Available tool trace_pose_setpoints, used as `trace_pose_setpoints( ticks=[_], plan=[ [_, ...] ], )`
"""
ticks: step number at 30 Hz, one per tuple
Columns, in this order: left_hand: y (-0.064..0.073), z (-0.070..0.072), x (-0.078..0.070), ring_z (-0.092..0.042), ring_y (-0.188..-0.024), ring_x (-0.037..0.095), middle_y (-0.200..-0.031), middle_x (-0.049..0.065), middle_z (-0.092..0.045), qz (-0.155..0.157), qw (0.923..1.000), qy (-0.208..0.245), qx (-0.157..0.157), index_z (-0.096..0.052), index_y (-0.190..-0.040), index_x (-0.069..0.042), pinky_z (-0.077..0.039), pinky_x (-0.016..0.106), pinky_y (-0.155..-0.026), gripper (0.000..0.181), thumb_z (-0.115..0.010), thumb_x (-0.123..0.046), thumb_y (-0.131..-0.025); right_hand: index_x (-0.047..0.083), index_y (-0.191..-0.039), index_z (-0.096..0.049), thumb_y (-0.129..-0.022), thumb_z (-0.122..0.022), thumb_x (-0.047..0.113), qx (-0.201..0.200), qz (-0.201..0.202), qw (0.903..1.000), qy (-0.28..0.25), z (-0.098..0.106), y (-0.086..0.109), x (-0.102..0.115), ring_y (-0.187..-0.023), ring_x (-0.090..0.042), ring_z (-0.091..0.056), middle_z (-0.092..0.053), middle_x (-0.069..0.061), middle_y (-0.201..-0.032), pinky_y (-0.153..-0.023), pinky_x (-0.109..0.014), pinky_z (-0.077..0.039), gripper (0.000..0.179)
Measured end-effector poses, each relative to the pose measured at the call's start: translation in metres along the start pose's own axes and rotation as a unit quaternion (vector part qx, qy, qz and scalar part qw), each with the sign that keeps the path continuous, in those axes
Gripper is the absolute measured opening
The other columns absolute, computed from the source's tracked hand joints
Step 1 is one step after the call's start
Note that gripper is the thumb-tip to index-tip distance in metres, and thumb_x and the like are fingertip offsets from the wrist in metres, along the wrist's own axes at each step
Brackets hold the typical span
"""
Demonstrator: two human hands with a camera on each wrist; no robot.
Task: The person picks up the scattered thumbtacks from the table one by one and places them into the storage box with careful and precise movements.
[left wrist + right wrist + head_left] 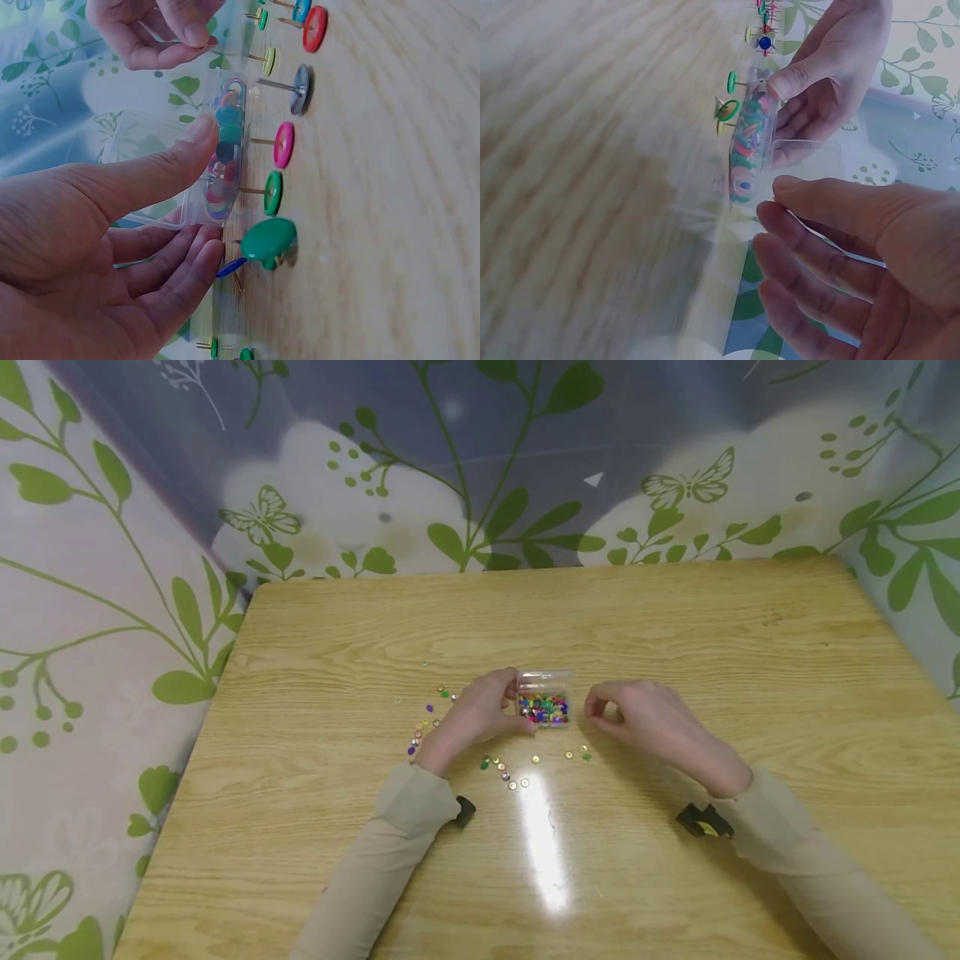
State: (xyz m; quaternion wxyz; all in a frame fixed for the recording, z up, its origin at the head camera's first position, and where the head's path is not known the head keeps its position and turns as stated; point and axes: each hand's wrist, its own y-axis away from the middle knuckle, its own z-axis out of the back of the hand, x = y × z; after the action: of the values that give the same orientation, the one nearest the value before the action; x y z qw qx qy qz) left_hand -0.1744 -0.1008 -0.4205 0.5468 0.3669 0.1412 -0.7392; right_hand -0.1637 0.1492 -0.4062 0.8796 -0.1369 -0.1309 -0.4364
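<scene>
A small clear plastic box (543, 703) lies on the table with its lid (146, 161) raised on the far side. Many-coloured thumbtacks (546, 708) fill it. My left hand (480, 708) grips the box by its left end, thumb along the near side and fingers behind. Just right of the box, apart from it, is my right hand (648, 714). Its fingers (817, 262) are loosely bent, with thumb and index tips close together, and no tack shows between them. Loose thumbtacks lie around the box, among them a green thumbtack (268, 238) near my left fingers.
On the wooden table (637, 877), scattered thumbtacks (501, 767) lie in front of the box, and more thumbtacks (417, 737) lie left of my left hand. Some stand point up. A leaf-patterned curtain (465, 460) hangs along the table's back edge and sides.
</scene>
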Motion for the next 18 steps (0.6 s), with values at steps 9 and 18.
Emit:
trace_pose_setpoints(
  ticks=[9,18],
  plan=[
    [-0.001,0.0,0.001,-0.062,-0.106,0.024,-0.117,0.008,-0.067,-0.006,1.0,0.004,-0.003,-0.061,-0.119,-0.009,-0.053,0.037,-0.093,0.052,-0.088,-0.026,-0.078,0.015,-0.089,-0.075,-0.087,-0.08,0.015,-0.051,0.014,0.9986,-0.004,-0.001,-0.017,0.011,-0.054,-0.006,-0.055,-0.074,0.002,-0.08,-0.044,-0.023,-0.04,0.006],
    [-0.002,0.0,0.002,-0.062,-0.108,0.025,-0.118,0.009,-0.067,-0.015,0.9999,-0.003,-0.001,-0.061,-0.123,-0.007,-0.053,0.039,-0.093,0.054,-0.088,-0.025,-0.079,0.014,-0.092,-0.078,-0.088,-0.08,0.018,-0.084,0.018,0.9963,-0.009,-0.006,-0.027,0.013,-0.057,-0.011,-0.066,-0.078,0.0,-0.088,-0.047,-0.026,-0.047,0.006]
  ],
)
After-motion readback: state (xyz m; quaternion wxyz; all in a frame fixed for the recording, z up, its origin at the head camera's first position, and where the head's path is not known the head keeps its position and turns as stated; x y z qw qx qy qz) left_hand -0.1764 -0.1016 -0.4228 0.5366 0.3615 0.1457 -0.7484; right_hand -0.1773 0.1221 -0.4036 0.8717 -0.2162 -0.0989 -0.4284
